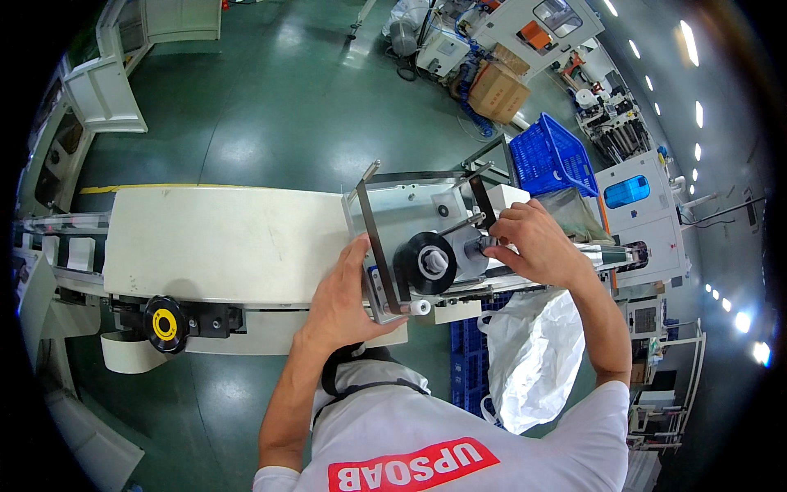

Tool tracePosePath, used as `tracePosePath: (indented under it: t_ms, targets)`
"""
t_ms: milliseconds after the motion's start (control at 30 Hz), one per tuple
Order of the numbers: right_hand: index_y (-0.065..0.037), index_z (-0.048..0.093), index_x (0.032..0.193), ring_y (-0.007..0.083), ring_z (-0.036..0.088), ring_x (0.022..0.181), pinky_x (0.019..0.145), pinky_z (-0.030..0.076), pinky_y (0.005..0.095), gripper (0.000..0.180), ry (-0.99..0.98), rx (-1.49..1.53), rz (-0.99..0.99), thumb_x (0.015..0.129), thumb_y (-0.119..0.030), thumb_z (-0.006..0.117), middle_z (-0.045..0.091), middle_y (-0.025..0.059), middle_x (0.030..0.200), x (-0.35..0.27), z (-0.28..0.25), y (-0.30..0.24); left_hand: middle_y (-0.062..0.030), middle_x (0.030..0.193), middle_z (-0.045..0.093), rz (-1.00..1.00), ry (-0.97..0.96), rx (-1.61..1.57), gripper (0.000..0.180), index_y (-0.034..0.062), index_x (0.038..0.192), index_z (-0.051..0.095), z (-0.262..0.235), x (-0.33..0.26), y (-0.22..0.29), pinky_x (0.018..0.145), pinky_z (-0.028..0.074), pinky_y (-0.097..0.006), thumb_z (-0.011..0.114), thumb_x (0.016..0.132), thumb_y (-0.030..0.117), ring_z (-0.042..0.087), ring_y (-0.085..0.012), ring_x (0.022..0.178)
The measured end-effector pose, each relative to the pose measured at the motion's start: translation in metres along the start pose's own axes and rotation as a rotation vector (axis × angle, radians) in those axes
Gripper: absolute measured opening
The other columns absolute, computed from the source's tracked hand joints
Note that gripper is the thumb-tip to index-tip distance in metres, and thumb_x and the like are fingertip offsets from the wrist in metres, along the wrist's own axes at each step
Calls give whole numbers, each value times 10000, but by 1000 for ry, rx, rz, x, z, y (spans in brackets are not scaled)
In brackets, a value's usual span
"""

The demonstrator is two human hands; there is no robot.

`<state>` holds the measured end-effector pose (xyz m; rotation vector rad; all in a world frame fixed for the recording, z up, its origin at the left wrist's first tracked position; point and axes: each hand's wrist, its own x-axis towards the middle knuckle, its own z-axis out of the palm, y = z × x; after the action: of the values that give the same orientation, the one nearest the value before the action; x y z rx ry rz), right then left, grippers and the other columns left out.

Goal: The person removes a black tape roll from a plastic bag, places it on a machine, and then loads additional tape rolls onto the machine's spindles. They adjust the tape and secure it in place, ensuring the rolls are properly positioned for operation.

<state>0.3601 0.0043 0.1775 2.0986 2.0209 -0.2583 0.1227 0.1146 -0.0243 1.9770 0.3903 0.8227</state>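
A grey metal plate with spindles and a black ribbon threaded around it sticks out from a cream machine housing. A black ribbon roll sits on a white hub in the plate's middle. My left hand rests flat against the plate's near left edge, thumb up along the black ribbon strip. My right hand pinches a small grey spindle knob just right of the roll, fingers closed around it.
A black and yellow handwheel sits on the machine's near side. A blue plastic crate and cardboard boxes stand on the green floor beyond. A white plastic bag hangs below my right arm, over another blue crate.
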Motion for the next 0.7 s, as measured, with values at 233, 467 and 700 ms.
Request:
tracePosePath:
  t_ms: [233, 467, 700]
  targets:
    - [-38, 687, 955, 287, 589, 926, 833, 392, 408, 219, 1, 12, -56, 824, -203, 747, 634, 101, 880, -2, -2, 3, -218, 1494, 421, 21, 14, -3, 1202, -17, 1480, 226, 2, -1, -3, 1036, 487, -449, 934, 557, 286, 496, -417, 1310]
    - [-33, 675, 797, 314, 612, 846, 796, 418, 438, 283, -23, 54, 104, 893, -299, 689, 639, 109, 792, -1, -12, -4, -233, 1487, 424, 22, 7, -16, 1198, -27, 1478, 236, -1, 0, -1, 1054, 469, -447, 936, 556, 281, 493, -416, 1318]
    - [-35, 634, 705, 342, 604, 807, 755, 429, 441, 338, 29, 3, 53, 890, -314, 687, 622, 116, 745, -1, 4, 0, -236, 1483, 428, 18, 14, -22, 1199, -28, 1480, 234, 0, 1, 1, 1054, 464, -452, 935, 559, 287, 493, -416, 1319]
